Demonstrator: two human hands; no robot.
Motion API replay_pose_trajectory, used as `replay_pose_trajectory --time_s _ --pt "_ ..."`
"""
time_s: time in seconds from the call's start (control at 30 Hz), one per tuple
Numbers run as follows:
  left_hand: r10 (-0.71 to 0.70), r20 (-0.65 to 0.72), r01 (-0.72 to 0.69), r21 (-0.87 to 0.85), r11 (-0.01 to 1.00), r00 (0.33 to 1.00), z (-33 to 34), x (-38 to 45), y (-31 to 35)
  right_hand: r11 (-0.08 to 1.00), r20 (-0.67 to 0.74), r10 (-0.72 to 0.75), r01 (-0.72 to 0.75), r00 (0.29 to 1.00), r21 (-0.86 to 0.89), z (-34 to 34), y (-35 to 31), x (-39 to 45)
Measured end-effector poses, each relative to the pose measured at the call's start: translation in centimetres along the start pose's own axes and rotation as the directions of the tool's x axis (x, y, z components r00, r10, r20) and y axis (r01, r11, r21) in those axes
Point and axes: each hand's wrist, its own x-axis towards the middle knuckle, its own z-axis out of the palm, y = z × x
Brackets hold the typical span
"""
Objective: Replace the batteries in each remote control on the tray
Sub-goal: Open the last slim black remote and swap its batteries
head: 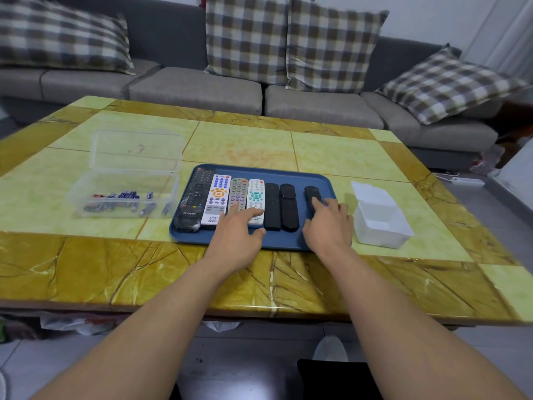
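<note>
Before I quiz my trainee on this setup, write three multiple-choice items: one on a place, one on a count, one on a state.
1. The clear box of batteries lies where from the blue tray?
A left B right C on it
2. How many remotes lie on the tray?
A five B seven C nine
3. The white tub is:
A full of batteries B lidded C empty

Answers: 1 A, it sits past the tray's left edge. 2 B, seven lie in a row. 3 C, only its bare inside shows.

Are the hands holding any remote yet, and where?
Neither lifts anything. The right hand touches the rightmost black remote near its lower half; whether it grips cannot be told. The left hand rests open on the light remotes.
</note>
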Motion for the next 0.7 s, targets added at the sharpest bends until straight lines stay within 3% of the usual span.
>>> replay_pose_trajectory --time_s 0.07,0.17,0.3,0.4,0.47,0.57,0.6,0.7 --pt "-0.006 -0.015 0.006 -0.018 1.0 1.0 0.0 0.1 -0.2 0.998 0.074 0.033 -0.03 0.997 -0.053 0.5 0.5 0.1" --pt "-0.007 -0.038 0.005 -0.052 0.999 0.999 0.1 0.3 -0.2 0.999 0.039 0.04 -0.04 0.998 0.001 0.4 0.9 0.5" --pt "-0.009 -0.067 0.003 -0.094 0.996 0.998 0.0 0.2 0.3 0.935 0.012 0.149 -0.145 0.989 0.324 -0.8 1.1 0.1" --pt "-0.04 -0.101 0.024 -0.158 0.987 0.994 -0.2 0.2 0.6 0.862 -0.088 0.141 -0.078 0.986 0.501 -2.5 0.8 -0.5" --pt "-0.066 -0.108 0.037 -0.25 0.967 0.992 -0.2 0.3 1.0 0.717 -0.116 0.117 -0.003 0.986 0.697 -3.9 0.1 -1.1" --pt "-0.118 -0.046 0.079 -0.507 0.858 0.992 -0.4 0.4 2.0 0.293 0.06 0.0 -0.058 0.998 0.954 -5.3 -1.6 -3.0" --pt "-0.129 -0.016 0.093 -0.601 0.794 0.992 -0.4 0.4 2.3 0.177 0.122 -0.059 -0.11 0.991 0.978 -5.4 -2.1 -3.7" --pt "-0.165 0.002 0.111 -0.747 0.655 0.986 -0.4 0.5 2.8 0.003 0.252 -0.137 -0.254 0.958 0.967 -5.3 -3.2 -5.3"
